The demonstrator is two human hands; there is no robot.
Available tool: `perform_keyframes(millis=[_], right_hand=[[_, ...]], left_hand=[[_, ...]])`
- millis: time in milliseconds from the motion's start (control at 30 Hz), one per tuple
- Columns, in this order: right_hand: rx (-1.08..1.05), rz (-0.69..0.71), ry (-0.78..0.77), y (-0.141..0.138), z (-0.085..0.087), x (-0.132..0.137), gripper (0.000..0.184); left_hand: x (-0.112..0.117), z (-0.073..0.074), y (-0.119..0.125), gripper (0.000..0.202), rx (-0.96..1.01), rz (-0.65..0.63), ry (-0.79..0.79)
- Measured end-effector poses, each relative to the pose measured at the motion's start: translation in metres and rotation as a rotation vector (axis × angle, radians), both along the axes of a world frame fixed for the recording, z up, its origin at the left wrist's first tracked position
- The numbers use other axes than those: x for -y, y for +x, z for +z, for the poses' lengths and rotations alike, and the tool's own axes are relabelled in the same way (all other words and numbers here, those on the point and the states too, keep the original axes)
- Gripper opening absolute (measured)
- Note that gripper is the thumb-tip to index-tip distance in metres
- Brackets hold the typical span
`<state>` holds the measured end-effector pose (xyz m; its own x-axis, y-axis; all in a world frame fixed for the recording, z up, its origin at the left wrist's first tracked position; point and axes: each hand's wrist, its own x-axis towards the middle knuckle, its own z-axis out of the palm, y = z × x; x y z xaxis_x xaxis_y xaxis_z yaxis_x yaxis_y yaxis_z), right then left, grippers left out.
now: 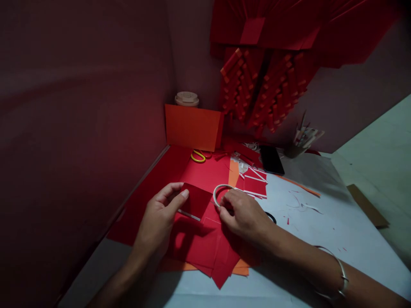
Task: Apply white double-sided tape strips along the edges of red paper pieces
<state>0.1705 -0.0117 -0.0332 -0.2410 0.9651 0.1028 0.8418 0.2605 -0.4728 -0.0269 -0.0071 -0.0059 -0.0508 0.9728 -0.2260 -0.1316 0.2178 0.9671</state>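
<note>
left hand (159, 218) pinching red paper square (195, 201)

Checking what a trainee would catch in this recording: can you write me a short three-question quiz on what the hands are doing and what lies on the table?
1. True or false: the left hand pinches a red paper piece between thumb and fingers.
2. Pick one: the right hand has its fingers on A) a white ring, B) a glue bottle, C) a ruler.
3. Fill in: the scissors lying on the red sheet beyond the hands have ___ handles.

Key: 1 true; 2 A; 3 yellow.
</note>
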Motion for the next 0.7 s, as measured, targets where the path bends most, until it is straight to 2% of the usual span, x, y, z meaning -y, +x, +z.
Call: perform_keyframes(millis=[133, 233, 367, 567, 700], right_hand=[[-0.258, -0.029, 0.019, 0.005, 0.008, -0.002, 0.004], [-0.431, -0.067, -0.038, 0.008, 0.014, -0.002, 0.005], [-0.601, -0.021, -0.105, 0.007, 0.018, 0.006, 0.005], [-0.606, 0.145, 0.066, -0.003, 0.022, 0.024, 0.002], [-0.579, 0.143, 0.075, -0.011, 0.016, 0.027, 0.006]], left_hand=[[0.0, -0.001, -0.004, 0.021, -0.02, -0.026, 0.038], [0.001, 0.001, -0.004, 0.023, -0.073, -0.01, 0.061], [0.003, 0.008, -0.001, 0.03, -0.156, -0.018, 0.033], [0.005, 0.013, 0.001, 0.031, -0.21, -0.023, 0.014], [0.005, 0.012, 0.001, 0.028, -0.251, -0.051, 0.044]])
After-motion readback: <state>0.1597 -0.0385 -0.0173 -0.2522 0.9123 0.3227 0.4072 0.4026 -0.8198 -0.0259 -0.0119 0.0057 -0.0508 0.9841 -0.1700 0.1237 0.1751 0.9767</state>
